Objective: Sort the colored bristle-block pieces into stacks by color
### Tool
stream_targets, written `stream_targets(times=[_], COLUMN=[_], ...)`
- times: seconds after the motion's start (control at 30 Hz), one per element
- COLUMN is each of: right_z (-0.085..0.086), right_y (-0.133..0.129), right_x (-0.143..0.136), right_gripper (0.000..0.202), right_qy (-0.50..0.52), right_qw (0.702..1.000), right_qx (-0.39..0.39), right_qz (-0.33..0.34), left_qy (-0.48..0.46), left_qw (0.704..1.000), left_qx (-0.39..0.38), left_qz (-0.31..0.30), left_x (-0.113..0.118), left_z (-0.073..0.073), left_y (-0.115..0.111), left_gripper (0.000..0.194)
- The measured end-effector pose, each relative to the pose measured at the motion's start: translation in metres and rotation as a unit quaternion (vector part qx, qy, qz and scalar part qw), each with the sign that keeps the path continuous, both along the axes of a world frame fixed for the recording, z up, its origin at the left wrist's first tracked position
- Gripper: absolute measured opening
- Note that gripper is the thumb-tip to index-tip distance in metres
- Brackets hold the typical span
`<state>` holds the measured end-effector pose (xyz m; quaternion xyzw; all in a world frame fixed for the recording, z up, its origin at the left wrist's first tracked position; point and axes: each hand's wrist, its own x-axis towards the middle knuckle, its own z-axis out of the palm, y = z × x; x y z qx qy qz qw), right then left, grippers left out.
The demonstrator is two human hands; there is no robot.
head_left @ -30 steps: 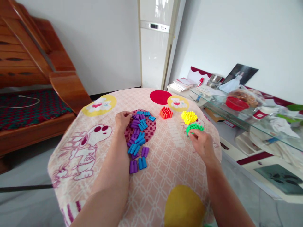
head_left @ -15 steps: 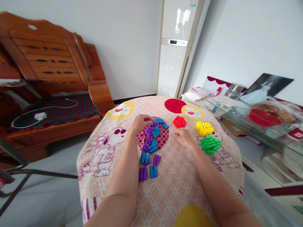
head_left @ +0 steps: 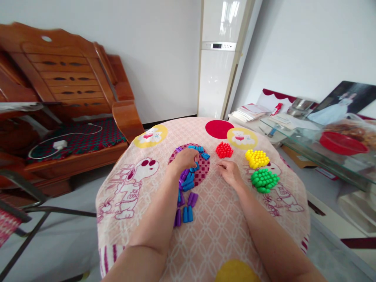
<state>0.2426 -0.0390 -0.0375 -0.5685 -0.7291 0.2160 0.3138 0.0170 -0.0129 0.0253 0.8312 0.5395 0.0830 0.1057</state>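
Observation:
My left hand [head_left: 187, 159] reaches over the loose pile on the table, its fingers bent together at the blue plastic pieces [head_left: 188, 183]. Whatever lies between those fingertips is hidden. Purple plastic pieces [head_left: 192, 199] are mixed in, partly covered by my left hand and forearm. My right hand [head_left: 230, 173] rests on the cloth to the right of the pile, fingers curled in; I cannot make out anything in them. Just beyond it sits a cluster of red knobbed pieces [head_left: 224, 150]. Further right are a yellow cluster [head_left: 257, 158] and a green cluster [head_left: 264, 180].
A patterned cloth covers the round table [head_left: 211, 235]. On the left stands a wooden bench [head_left: 70, 82] with a white charger [head_left: 60, 145] on its seat. To the right, a glass shelf [head_left: 308, 145] bears a red bowl [head_left: 342, 143] and papers [head_left: 249, 111].
My left hand has moved right and nearer over the pile, from the purple pieces to the blue ones. My right hand stays nearly in place. The view has shifted slightly.

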Motion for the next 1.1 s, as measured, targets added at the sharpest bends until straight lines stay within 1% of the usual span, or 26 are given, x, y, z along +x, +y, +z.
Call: stream_targets(times=[0.07,0.13,0.2,0.27,0.37,0.43,0.53,0.57,0.63,0.7,0.77,0.83,0.97,1.03,1.1], right_z=[0.001,0.0,-0.002,-0.004,-0.007,-0.008,-0.007,-0.007,-0.006,-0.005,-0.006,-0.008,-0.013,-0.014,-0.013], right_y=[0.0,-0.001,0.0,0.0,0.001,0.003,0.005,0.007,0.008,0.01,0.012,0.014,0.015,0.015,0.014], right_x=[-0.002,-0.004,-0.006,-0.007,-0.005,-0.001,0.008,0.011,0.018,0.025,0.031,0.035,0.041,0.043,0.044], right_gripper=[0.02,0.025,0.031,0.029,0.02,0.019,0.022,0.022,0.02,0.018,0.016,0.016,0.017,0.016,0.018], right_qy=[0.035,0.076,0.106,0.117,0.121,0.129,0.133,0.128,0.106,0.078,0.064,0.071,0.107,0.111,0.107], right_qw=[0.999,0.996,0.991,0.988,0.987,0.988,0.99,0.991,0.992,0.993,0.994,0.994,0.989,0.988,0.989], right_qx=[-0.007,-0.02,-0.034,-0.047,-0.067,-0.067,-0.045,-0.036,-0.022,-0.024,-0.038,-0.058,-0.102,-0.108,-0.097], right_qz=[0.01,0.035,0.069,0.091,0.081,0.055,-0.007,-0.031,-0.071,-0.084,-0.076,-0.059,-0.019,-0.005,0.009], left_qy=[-0.029,-0.083,-0.145,-0.191,-0.224,-0.232,-0.22,-0.209,-0.183,-0.15,-0.115,-0.092,-0.058,-0.032,-0.012], left_qw=[0.999,0.996,0.988,0.98,0.971,0.971,0.97,0.969,0.97,0.979,0.988,0.991,0.993,0.996,0.998], left_qx=[-0.02,-0.028,-0.03,-0.039,-0.054,-0.014,0.102,0.13,0.15,0.13,0.089,0.068,0.07,0.045,0.032], left_qz=[-0.014,-0.027,-0.036,-0.049,-0.066,-0.045,0.022,0.038,0.051,0.056,0.059,0.065,0.082,0.065,0.044], left_x=[0.006,0.014,0.023,0.03,0.034,0.03,0.018,0.013,0.005,-0.001,-0.003,-0.002,0.002,0.006,0.01], left_z=[0.0,-0.002,-0.006,-0.012,-0.02,-0.023,-0.028,-0.031,-0.039,-0.047,-0.054,-0.057,-0.052,-0.047,-0.042], left_y=[-0.001,-0.001,0.0,0.002,0.005,0.008,0.017,0.021,0.03,0.04,0.049,0.057,0.07,0.073,0.074], left_gripper=[0.016,0.014,0.013,0.014,0.014,0.016,0.027,0.032,0.041,0.046,0.046,0.045,0.045,0.039,0.033])
